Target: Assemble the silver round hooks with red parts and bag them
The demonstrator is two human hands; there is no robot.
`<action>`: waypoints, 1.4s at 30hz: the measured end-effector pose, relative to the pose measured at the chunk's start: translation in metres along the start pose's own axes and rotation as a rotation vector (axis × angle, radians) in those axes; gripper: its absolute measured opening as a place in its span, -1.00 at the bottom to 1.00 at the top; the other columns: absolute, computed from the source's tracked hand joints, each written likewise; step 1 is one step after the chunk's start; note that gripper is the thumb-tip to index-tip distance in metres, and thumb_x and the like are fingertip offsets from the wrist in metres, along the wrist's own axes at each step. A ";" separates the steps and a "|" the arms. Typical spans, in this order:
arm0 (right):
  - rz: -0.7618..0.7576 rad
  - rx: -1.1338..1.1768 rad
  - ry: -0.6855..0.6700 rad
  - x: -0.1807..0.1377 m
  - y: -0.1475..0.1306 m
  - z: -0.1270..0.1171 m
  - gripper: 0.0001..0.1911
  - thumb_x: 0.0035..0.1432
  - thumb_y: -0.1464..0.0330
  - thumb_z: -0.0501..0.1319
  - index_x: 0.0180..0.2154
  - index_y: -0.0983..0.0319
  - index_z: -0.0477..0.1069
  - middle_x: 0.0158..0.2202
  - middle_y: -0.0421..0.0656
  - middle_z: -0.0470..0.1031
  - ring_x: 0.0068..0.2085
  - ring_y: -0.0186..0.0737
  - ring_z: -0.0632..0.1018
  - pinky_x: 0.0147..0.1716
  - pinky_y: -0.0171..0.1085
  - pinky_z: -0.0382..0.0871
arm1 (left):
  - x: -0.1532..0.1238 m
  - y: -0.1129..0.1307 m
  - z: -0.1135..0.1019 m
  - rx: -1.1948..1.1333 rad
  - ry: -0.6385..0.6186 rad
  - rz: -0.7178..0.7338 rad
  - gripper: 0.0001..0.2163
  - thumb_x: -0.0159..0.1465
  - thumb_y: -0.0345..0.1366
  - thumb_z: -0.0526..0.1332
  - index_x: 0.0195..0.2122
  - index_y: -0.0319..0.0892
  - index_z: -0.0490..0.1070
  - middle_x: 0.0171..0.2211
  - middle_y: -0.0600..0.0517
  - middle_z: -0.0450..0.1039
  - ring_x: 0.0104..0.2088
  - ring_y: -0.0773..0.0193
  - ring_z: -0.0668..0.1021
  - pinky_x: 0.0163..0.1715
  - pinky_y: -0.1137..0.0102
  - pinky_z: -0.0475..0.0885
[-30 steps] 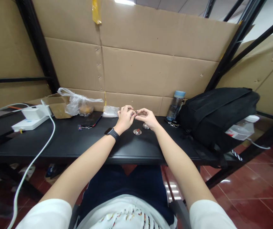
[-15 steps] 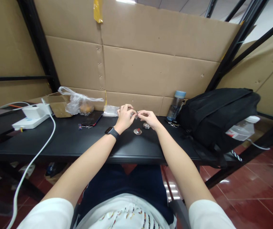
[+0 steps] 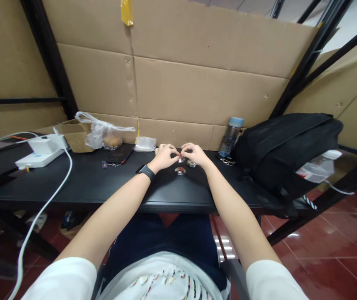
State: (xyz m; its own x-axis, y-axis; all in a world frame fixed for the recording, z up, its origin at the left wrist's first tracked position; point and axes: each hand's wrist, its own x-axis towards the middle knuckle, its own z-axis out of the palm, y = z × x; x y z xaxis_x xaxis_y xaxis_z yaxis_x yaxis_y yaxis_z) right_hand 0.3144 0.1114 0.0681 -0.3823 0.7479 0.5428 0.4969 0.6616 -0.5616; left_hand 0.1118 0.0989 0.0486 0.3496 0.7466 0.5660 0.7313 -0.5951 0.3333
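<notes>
My left hand [image 3: 165,157] and my right hand [image 3: 193,154] meet fingertip to fingertip low over the black table [image 3: 87,187]. Both pinch a tiny silvery part [image 3: 180,159] between them; it is too small to name. Just in front of them lies a small round metal disc with a red dot [image 3: 180,170]. A second small metal piece [image 3: 192,163] sits beside my right hand. A dark watch [image 3: 146,171] is on my left wrist.
A black backpack [image 3: 284,150] fills the table's right end, with a blue-capped water bottle [image 3: 231,135] and keys beside it. To the left lie a phone [image 3: 118,155], plastic bags [image 3: 103,135], a cardboard box and a white power strip [image 3: 41,152] with cable. Cardboard walls the back.
Both hands have dropped from a raised position down to just above the table, still pinched together on the tiny part, now close over the round disc.
</notes>
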 end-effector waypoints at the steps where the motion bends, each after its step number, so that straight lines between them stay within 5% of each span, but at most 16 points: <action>1: -0.008 0.005 -0.001 0.000 0.001 0.000 -0.89 0.09 0.34 0.32 -0.42 0.23 0.61 -0.09 -0.07 0.54 -0.03 -0.11 0.55 0.08 -0.13 0.33 | 0.000 -0.001 0.001 -0.004 0.001 0.006 -0.84 0.26 -0.10 0.30 -0.23 0.05 0.64 0.01 0.02 0.50 0.09 -0.03 0.34 0.02 0.11 0.21; 9: 0.031 -0.157 -0.052 -0.002 -0.003 -0.001 -0.86 0.12 0.31 0.30 -0.33 0.25 0.59 -0.30 -0.14 0.60 -0.29 -0.25 0.56 -0.21 -0.29 0.37 | 0.002 -0.006 -0.003 0.039 -0.009 0.009 -0.89 0.27 -0.18 0.30 -0.29 0.02 0.64 -0.09 -0.01 0.57 0.02 -0.04 0.41 -0.03 0.13 0.19; 15: 0.116 -0.221 -0.531 -0.007 -0.008 -0.007 -0.68 -0.09 0.18 0.47 -0.27 0.20 0.64 -0.43 -0.22 0.64 -0.40 -0.28 0.57 -0.35 -0.37 0.31 | 0.001 -0.013 -0.011 0.066 -0.004 -0.014 -0.87 0.29 -0.23 0.26 -0.28 0.02 0.63 -0.17 -0.01 0.64 -0.03 -0.04 0.51 0.01 0.09 0.10; 18: 0.116 -0.223 -0.584 -0.005 -0.008 -0.003 -0.82 -0.05 0.29 0.43 -0.33 0.18 0.66 -0.43 -0.23 0.66 -0.37 -0.26 0.61 -0.34 -0.38 0.32 | 0.001 -0.014 -0.012 0.077 0.007 -0.023 -0.88 0.29 -0.23 0.26 -0.28 0.02 0.63 -0.20 -0.01 0.65 -0.05 -0.05 0.53 0.02 0.08 0.09; 23: 0.076 -0.238 -0.484 -0.005 -0.007 0.004 -0.94 0.00 0.42 0.36 -0.40 0.21 0.62 -0.48 -0.23 0.63 -0.41 -0.29 0.59 -0.34 -0.38 0.34 | 0.003 -0.013 -0.009 0.063 -0.005 -0.060 -0.90 0.26 -0.24 0.28 -0.31 -0.01 0.61 -0.23 -0.01 0.66 -0.07 -0.05 0.55 0.03 0.07 0.12; 28: 0.101 -0.186 -0.022 -0.002 0.000 -0.001 -0.93 0.07 0.42 0.29 -0.37 0.25 0.58 -0.43 -0.17 0.62 -0.40 -0.29 0.55 -0.33 -0.35 0.35 | 0.005 -0.014 -0.008 -0.057 0.035 -0.218 -0.89 0.24 -0.20 0.30 -0.30 -0.04 0.62 -0.26 -0.03 0.66 -0.11 -0.04 0.59 0.04 0.07 0.22; 31: 0.125 -0.063 0.119 0.001 0.006 -0.002 -0.90 0.09 0.35 0.29 -0.36 0.26 0.55 -0.40 -0.14 0.61 -0.40 -0.28 0.54 -0.31 -0.31 0.40 | 0.007 -0.017 -0.008 -0.163 0.076 -0.291 -0.87 0.25 -0.18 0.30 -0.29 -0.06 0.62 -0.26 -0.03 0.66 -0.14 0.00 0.61 0.01 0.11 0.32; 37: 0.163 0.206 0.085 0.001 -0.002 0.014 -0.86 0.09 0.30 0.31 -0.33 0.25 0.51 -0.35 -0.12 0.60 -0.40 -0.28 0.57 -0.37 -0.31 0.47 | 0.012 -0.023 -0.001 -0.414 0.139 -0.220 -0.86 0.21 -0.19 0.32 -0.30 -0.13 0.60 -0.27 -0.08 0.65 -0.17 0.08 0.63 -0.07 0.24 0.47; 42: 0.258 0.481 0.031 -0.003 -0.011 0.025 -0.79 0.12 0.24 0.35 -0.30 0.22 0.42 -0.08 -0.09 0.57 -0.26 -0.23 0.64 -0.40 -0.32 0.56 | 0.013 -0.024 0.004 -0.485 0.134 -0.165 -0.85 0.18 -0.19 0.34 -0.30 -0.12 0.60 -0.24 -0.07 0.65 -0.14 0.09 0.64 -0.02 0.24 0.48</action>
State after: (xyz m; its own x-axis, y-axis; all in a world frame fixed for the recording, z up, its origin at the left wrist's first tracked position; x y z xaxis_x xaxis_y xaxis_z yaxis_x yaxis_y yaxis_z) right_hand 0.2908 0.1034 0.0575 -0.2686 0.8919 0.3639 0.1567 0.4132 -0.8971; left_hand 0.1009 0.1242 0.0451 0.1516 0.8161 0.5577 0.4043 -0.5661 0.7184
